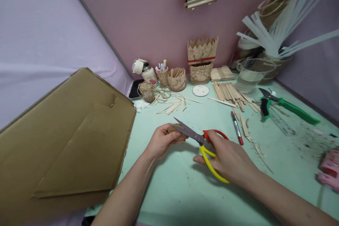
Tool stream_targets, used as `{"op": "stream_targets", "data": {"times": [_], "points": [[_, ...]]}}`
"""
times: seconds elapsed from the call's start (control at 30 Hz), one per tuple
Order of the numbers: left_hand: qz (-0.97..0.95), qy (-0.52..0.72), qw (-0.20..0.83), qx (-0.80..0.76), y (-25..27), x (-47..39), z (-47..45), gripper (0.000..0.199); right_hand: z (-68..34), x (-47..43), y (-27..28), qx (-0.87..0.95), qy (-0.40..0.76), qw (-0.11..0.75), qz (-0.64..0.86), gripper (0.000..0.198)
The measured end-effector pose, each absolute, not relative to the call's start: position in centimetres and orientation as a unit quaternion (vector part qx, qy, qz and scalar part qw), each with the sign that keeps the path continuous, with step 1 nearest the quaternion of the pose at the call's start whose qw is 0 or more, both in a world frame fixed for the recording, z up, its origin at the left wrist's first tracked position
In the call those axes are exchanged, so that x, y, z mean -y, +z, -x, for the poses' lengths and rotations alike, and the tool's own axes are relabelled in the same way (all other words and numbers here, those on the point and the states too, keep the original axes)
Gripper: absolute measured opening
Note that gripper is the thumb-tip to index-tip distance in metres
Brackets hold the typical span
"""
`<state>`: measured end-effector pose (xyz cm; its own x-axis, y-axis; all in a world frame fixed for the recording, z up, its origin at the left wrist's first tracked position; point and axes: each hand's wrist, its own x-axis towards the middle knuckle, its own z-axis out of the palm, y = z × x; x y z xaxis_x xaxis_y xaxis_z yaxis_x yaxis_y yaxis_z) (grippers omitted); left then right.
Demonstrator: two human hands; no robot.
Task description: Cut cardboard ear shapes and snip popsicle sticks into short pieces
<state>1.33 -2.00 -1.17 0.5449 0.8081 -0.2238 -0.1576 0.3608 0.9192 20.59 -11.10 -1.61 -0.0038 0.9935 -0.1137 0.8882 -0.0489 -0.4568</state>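
Observation:
My left hand (164,140) pinches a small rounded piece of brown cardboard (181,135) above the middle of the table. In my right hand (229,157) is a pair of scissors (194,135) with one red and one yellow handle. Their blades are parted and point up and to the left, lying across the cardboard piece. Whether the edges touch the cardboard I cannot tell. My fingers hide part of the piece.
At left leans a large cardboard sheet (87,148). Behind my hands lie wood slivers (173,106), a twine ball (147,92) and craft sticks (229,93). A marker (237,128), green-handled pruners (296,109) and a plastic cup of water (250,77) stand or lie to the right.

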Motion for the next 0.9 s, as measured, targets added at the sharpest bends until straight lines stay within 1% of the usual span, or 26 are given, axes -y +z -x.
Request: {"op": "stream_targets", "data": {"times": [0.2,0.37,0.47,0.6,0.67,0.8,0.9], "points": [[-0.479,0.319,0.739,-0.351,-1.2,1.9,-1.3,0.033,-20.6,11.2,-1.6,0.674,0.227,0.115,0.693,0.042],[-0.472,0.317,0.744,-0.351,-1.5,2.0,-1.2,0.034,-20.7,11.2,-1.7,0.674,0.216,0.109,0.698,0.040],[-0.470,0.314,0.749,-0.345,-1.6,2.0,-1.2,0.033,-20.8,11.2,-1.7,0.673,0.219,0.126,0.695,0.035],[-0.469,0.305,0.749,-0.354,-1.7,2.0,-1.0,0.031,-20.9,11.4,-1.6,0.668,0.236,0.174,0.684,0.023],[-0.470,0.297,0.746,-0.366,-1.6,1.9,-0.9,0.029,-20.9,11.4,-1.7,0.661,0.243,0.183,0.686,0.021],[-0.474,0.277,0.735,-0.397,-1.1,1.7,-0.6,0.032,-21.2,11.0,-1.9,0.637,0.276,0.188,0.695,0.027],[-0.456,0.262,0.736,-0.427,-0.6,1.7,-0.7,0.038,-21.6,10.6,-2.3,0.604,0.337,0.241,0.681,0.035]]}}
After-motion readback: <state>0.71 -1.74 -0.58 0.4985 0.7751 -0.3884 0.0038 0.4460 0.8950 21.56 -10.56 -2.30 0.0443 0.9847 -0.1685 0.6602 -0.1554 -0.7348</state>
